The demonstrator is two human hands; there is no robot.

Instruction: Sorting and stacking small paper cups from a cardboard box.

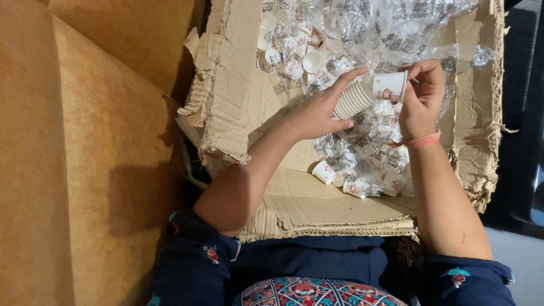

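My left hand (318, 111) grips a nested stack of small white paper cups (353, 100), held sideways over an opened cardboard box (238, 85). My right hand (421, 96) pinches the outermost white cup with a red print (389, 86) at the stack's end. A pink band circles my right wrist (422, 140). Beneath both hands lies crumpled clear plastic wrap with dark print (391, 28), covering many loose cups.
Several loose white cups (294, 54) lie at the box's far side and more (340, 177) near its front edge. The box has torn, ragged flaps (481, 181). An ochre cushion surface (85, 141) fills the left. Dark floor shows at right.
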